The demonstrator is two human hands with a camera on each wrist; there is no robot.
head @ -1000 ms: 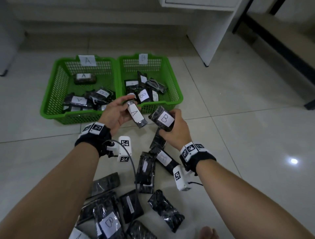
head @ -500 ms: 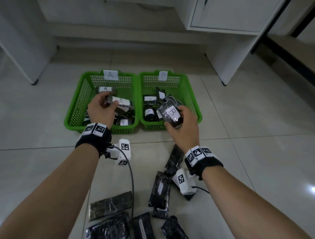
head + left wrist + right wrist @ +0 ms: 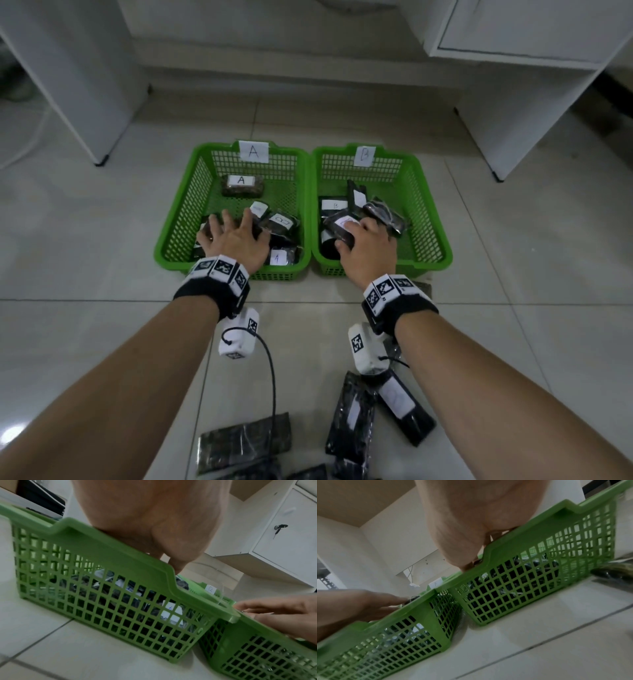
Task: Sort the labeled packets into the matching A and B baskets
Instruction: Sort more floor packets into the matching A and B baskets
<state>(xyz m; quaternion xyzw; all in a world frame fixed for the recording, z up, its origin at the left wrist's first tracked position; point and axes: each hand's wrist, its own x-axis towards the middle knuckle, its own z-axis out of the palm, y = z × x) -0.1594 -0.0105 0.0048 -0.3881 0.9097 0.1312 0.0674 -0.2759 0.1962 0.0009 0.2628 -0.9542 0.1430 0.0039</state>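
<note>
I am hovering my left hand (image 3: pixel 236 240), fingers spread and empty, over basket A (image 3: pixel 178 219), while my right hand (image 3: pixel 368 243), just right of it, is gripping a packet (image 3: pixel 339 224) lying crosswise inside basket B (image 3: pixel 428 212).

A paper sign (image 3: pixel 253 150) reading "A" stands on the far rim of the left basket (image 3: pixel 178 219); one reading "B" (image 3: pixel 365 156) marks the right basket (image 3: pixel 431 219). Inside the left basket, a packet (image 3: pixel 241 185) near the back and another (image 3: pixel 282 257) at the front both read "A".
</note>
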